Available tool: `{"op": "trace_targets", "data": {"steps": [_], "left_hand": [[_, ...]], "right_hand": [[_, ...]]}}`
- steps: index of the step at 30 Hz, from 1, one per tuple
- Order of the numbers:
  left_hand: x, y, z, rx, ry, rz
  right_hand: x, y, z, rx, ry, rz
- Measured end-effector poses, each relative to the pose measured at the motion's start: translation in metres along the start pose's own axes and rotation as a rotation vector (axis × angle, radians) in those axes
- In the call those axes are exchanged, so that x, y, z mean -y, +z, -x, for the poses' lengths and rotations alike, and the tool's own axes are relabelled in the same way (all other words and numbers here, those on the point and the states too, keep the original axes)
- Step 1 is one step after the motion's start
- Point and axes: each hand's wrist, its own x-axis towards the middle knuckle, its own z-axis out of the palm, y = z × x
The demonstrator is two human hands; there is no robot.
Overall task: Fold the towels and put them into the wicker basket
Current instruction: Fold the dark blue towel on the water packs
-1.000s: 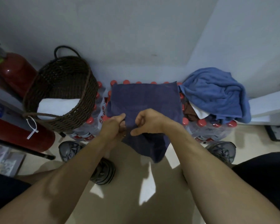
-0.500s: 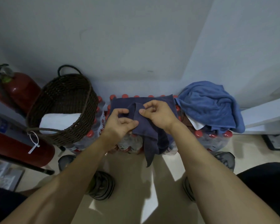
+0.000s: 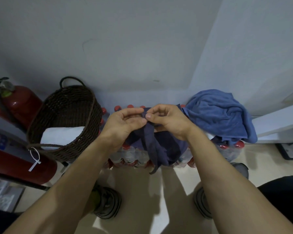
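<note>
A dark navy towel (image 3: pixel 161 146) lies bunched on packs of water bottles (image 3: pixel 130 156), with one end hanging over their front. My left hand (image 3: pixel 125 120) and my right hand (image 3: pixel 166 119) meet above it, and both pinch the same raised edge of the towel between thumb and fingers. To the left stands a dark brown wicker basket (image 3: pixel 64 105), holding a folded white towel (image 3: pixel 61 135). A crumpled light blue towel (image 3: pixel 218 115) is heaped on the bottles at the right.
Two red fire extinguishers (image 3: pixel 19 102) stand and lie left of the basket. A wall runs close behind everything. A white shelf edge (image 3: pixel 277 122) juts in at the right. My shoes (image 3: pixel 107 203) are on the beige floor below.
Both hands have lifted the towel's near edge up and away from me, toward the wall. The flat towel is now bunched. The camera has tilted upward.
</note>
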Motion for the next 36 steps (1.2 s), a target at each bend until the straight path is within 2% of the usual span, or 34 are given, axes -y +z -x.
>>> {"op": "trace_targets", "data": {"steps": [4,6,9,13,15,19,23,26,30,33,36], "left_hand": [[-0.002,-0.005,-0.001,-0.115,0.265,-0.575],[-0.004,-0.006,-0.002,-0.156,0.366,-0.683],[-0.010,-0.006,-0.001,-0.079,0.291,-0.502],[-0.013,-0.004,0.002,-0.046,0.190,-0.341],[-0.016,-0.003,0.002,-0.042,0.189,-0.320],[-0.022,-0.005,0.001,-0.111,0.164,-0.226],[-0.023,-0.012,-0.002,-0.139,0.169,-0.187],[-0.018,-0.025,-0.008,-0.107,0.177,-0.339],[-0.005,-0.043,-0.015,-0.101,0.155,-0.595],[0.008,-0.059,-0.022,-0.172,0.137,-0.903],[0.024,-0.071,-0.029,-0.301,0.073,-0.985]], "right_hand": [[0.001,0.004,-0.002,0.027,-0.026,0.002],[0.004,0.008,-0.003,0.048,-0.042,-0.015],[0.009,0.010,-0.003,0.116,-0.035,-0.056],[0.017,0.009,0.001,0.315,0.057,-0.072],[0.022,0.003,0.004,0.323,0.101,0.129],[0.025,-0.014,0.003,0.299,0.202,0.814],[0.017,-0.026,0.006,0.307,0.418,1.093],[0.009,-0.039,0.010,0.296,0.553,1.086],[0.011,-0.061,0.017,0.291,0.626,1.079],[0.013,-0.079,0.024,0.274,0.677,0.993],[0.014,-0.090,0.029,0.199,0.605,0.755]]}}
